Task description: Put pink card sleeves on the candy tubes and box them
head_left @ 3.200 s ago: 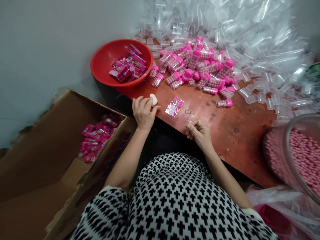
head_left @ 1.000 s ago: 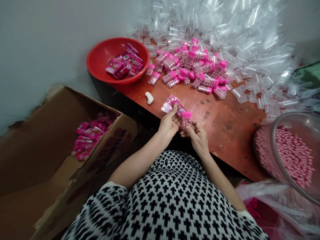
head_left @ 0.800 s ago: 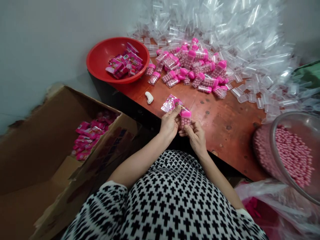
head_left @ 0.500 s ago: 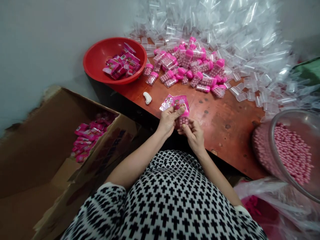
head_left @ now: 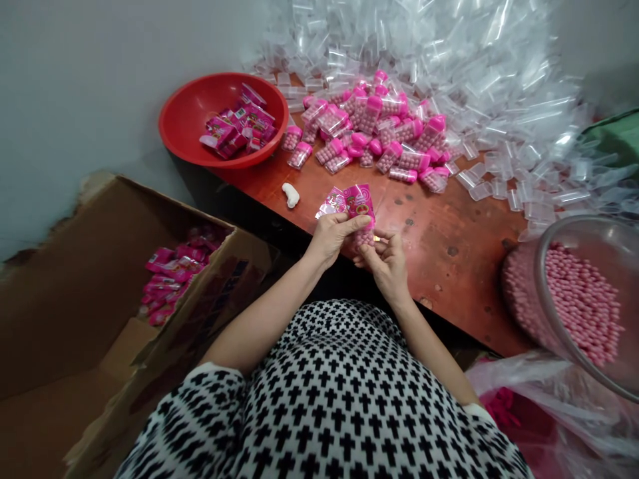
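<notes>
Near the table's front edge, my left hand [head_left: 330,238] pinches a small clear candy container [head_left: 366,237], filled with pink balls, together with a printed pink wrapper [head_left: 358,199] at its upper end. The fingers of my right hand [head_left: 387,263] close on the container's lower end. A second, silvery-pink wrapper piece [head_left: 330,202] shows behind my left hand. My fingers partly cover the container, so how far the wrapper reaches over it cannot be made out. Beyond my hands lies a pile of pink-capped containers [head_left: 369,116], and to the left a small white lump [head_left: 290,195].
A red bowl [head_left: 172,143] holding pink wrapped packs stands at the table's left end. Below it, a cardboard box [head_left: 54,313] contains more packs. Empty clear containers [head_left: 499,86] are heaped at the back. At right, a clear basin [head_left: 542,279] holds pink balls, above a plastic bag [head_left: 539,379].
The pink wrapper and container have shifted slightly, with the pink cap now mostly hidden behind wrapper and thumb. Both hands keep their hold. The whole view has moved a little.
</notes>
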The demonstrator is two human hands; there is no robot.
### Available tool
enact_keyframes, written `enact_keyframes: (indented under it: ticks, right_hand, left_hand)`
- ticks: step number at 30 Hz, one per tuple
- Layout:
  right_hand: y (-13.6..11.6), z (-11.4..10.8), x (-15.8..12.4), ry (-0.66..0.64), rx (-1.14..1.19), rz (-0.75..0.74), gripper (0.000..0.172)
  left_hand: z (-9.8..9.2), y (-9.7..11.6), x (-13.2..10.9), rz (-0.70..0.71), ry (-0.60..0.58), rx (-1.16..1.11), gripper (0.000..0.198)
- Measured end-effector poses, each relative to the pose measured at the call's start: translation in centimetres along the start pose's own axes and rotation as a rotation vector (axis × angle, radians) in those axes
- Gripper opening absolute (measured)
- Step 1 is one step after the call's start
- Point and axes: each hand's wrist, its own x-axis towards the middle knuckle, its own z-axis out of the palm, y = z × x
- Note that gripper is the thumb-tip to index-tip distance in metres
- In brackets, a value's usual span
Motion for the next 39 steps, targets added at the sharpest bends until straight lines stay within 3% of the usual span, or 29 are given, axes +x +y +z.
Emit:
enact_keyframes:
  ticks: [6,11,18,22,25,28,30,32,34,37,39]
  right_hand:
    - [0.4,0.1,0.1,-0.053,0.106,0.018,0.047]
    - [0.7,0.2,0.7,0.031,0.208,-0.032,0.043]
    - [1.1,-0.6,1.8,-0.006,0.083,-0.061,0.051]
    - [0.9,0.0,2.5,-0.043,0.034,-0.074,0.052]
    - [0.4,0.7,2.7,-0.162,0.027,-0.062,0.05]
    - [-0.1,0.8,2.6,-0.214,-0.017,-0.057,0.044]
    - [-0.3,0.6,2.6,-0.172,-0.07,-0.049,0.042]
    - [-0.2,0.4,2.5,-0.115,-0.107,-0.037,0.041]
    - [0.0,0.3,2.5,-0.079,-0.124,-0.027,0.042]
    - [0.2,0.4,2.3,-0.088,-0.144,-0.017,0.041]
    - [0.3,0.4,2.1,-0.111,-0.152,-0.005,0.039]
  left_hand:
    - [-0.2,0.0,-0.4,-0.141,-0.108,-0.033,0.033]
    - [-0.4,-0.6,-0.9,-0.097,-0.089,-0.017,0.037]
    - [-0.9,-1.1,-1.5,-0.124,-0.132,-0.075,0.037]
    - [-1.0,-0.9,-2.2,-0.127,-0.153,-0.111,0.038]
    - [-2.3,0.5,-4.0,-0.027,-0.016,-0.171,0.034]
    - [-5.5,3.0,-5.9,0.298,0.298,-0.268,0.034]
    - [-8.1,4.2,-6.3,0.504,0.522,-0.266,0.047]
    - [-10.1,4.3,-5.5,0.587,0.616,-0.149,0.052]
    - [-10.8,3.2,-3.5,0.598,0.584,0.131,0.048]
    - [-9.5,0.7,0.4,0.663,0.379,0.777,0.041]
    - [-8.1,-0.6,2.7,0.677,0.305,1.111,0.036]
